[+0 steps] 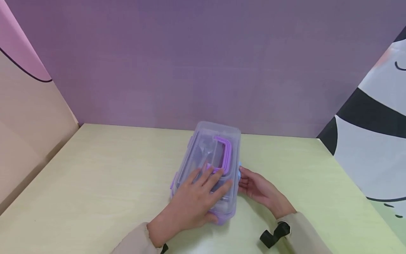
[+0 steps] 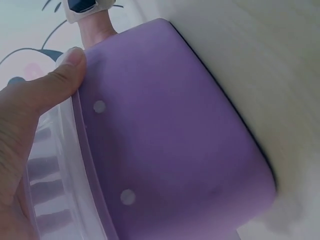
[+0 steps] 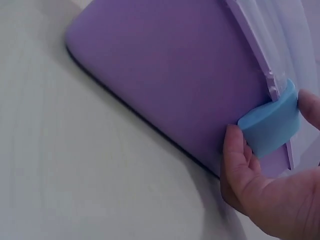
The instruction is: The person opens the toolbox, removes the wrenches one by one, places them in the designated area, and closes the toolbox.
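Observation:
A lunch box with a clear lid and a purple base lies on the table. My left hand rests on the lid with fingers spread, and its thumb touches the near rim of the box in the left wrist view. At the box's right side, my right hand pinches a light-blue side latch between thumb and curled fingertips. The lid carries a purple handle. Through the clear plastic a pale spoon-like utensil shows beside the handle. The left hand covers the lid's near part.
The pale wooden table extends on both sides of the box. Behind it rises a purple panel. A beige side panel stands left and a panel with a cartoon print right. Purple latches line the box's left side.

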A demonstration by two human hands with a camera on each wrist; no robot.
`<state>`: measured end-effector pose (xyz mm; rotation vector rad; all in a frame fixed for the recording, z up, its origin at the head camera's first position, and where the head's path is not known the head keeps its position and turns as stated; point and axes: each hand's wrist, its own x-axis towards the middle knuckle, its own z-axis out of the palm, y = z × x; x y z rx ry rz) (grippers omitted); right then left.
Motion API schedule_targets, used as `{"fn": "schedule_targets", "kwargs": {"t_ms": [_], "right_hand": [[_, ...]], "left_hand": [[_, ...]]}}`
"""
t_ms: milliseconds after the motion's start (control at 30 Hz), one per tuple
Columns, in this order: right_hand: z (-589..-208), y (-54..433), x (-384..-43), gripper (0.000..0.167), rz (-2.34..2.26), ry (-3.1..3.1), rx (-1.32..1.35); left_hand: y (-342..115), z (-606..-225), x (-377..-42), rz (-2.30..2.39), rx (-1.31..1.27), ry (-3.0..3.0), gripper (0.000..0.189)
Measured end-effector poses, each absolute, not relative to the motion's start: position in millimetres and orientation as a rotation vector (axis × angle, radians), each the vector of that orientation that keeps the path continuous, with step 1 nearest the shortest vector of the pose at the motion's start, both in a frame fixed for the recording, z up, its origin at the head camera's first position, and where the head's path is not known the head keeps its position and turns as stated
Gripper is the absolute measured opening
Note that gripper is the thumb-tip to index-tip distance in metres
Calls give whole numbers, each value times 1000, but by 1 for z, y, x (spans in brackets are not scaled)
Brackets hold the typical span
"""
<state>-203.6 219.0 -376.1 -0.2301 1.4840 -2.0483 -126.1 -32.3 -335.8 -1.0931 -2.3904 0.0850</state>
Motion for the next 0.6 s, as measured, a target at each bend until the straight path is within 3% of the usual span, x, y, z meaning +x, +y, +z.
{"fn": "schedule_targets", "kwargs": {"t_ms": [300, 600], "right_hand": [[-377, 216, -210, 33, -2066, 1369, -270], [-370, 217, -209, 26, -2045, 1410, -202]], "left_hand": [[-32, -336, -128, 81, -1083, -2401, 99], [-33, -337, -128, 66, -1081, -2377, 100]]}}
